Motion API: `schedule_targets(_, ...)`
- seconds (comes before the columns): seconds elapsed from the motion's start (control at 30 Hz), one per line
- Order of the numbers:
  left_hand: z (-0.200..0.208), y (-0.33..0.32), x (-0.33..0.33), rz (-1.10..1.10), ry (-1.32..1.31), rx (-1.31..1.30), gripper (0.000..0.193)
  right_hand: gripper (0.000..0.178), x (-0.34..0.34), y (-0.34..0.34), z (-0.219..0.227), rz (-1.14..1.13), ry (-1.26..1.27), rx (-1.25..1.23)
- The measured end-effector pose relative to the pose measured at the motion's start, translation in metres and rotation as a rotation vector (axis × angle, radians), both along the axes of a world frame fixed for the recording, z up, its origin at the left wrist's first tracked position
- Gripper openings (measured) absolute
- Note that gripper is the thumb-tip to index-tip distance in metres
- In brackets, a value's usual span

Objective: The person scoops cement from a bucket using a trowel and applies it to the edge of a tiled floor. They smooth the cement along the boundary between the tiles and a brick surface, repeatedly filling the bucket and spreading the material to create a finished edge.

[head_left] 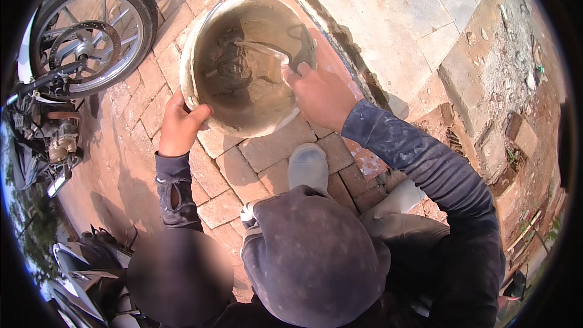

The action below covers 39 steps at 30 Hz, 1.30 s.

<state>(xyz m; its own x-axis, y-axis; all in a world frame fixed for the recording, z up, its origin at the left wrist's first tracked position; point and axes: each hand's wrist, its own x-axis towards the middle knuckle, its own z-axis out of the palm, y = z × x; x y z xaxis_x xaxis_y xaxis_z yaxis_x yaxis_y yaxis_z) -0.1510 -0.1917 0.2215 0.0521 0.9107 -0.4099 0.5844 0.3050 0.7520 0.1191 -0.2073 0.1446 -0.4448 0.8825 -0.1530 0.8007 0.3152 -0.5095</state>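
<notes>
A round bucket (189,79) crusted with dried mortar is tilted toward me above the brick paving. Wet grey mortar (234,70) lies inside, heaped on its left side. My left hand (181,123) grips the near-left rim, thumb over the edge. Inside the bucket's right side, my right hand (319,94) is closed around the handle of what looks like a trowel (267,51). Its blade reaches into the mortar and is partly hidden by mortar. Both my sleeves are dark, and the right one has pale smears.
A motorcycle wheel (91,42) stands at the upper left, with motorcycle parts (61,140) below it. A boot (308,167) rests on the brick paving (225,176). Pale slabs (395,24) border a narrow gap at the right, and rubble (516,54) lies farther right.
</notes>
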Motion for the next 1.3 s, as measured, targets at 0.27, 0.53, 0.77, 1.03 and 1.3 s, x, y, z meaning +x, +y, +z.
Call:
schedule_targets(0.27, 0.001, 0.018, -0.031, 0.006, 0.016, -0.072, 0.043, 0.051, 0.018, 0.002, 0.024, 0.189, 0.205, -0.185)
schedule_targets(0.53, 0.009, 0.028, -0.017, -0.108, 0.041, -0.093, 0.045, 0.051, -0.016, 0.036, 0.027, -0.176, 0.373, -0.358)
schedule_targets(0.77, 0.02, 0.047, -0.001, -0.249, 0.035, -0.109, 0.046, 0.042, -0.019, 0.008, 0.032, -0.01, 0.265, -0.09)
schedule_targets(1.03, 0.019, 0.062, -0.014, -0.22, 0.116, -0.14, 0.046, 0.051, 0.024, -0.005, 0.022, 0.383, -0.012, 0.297)
schedule_targets(1.3, 0.018, 0.064, -0.009, -0.336, 0.082, -0.146, 0.051, 0.051, 0.009, 0.011, 0.006, 0.191, -0.19, 0.384)
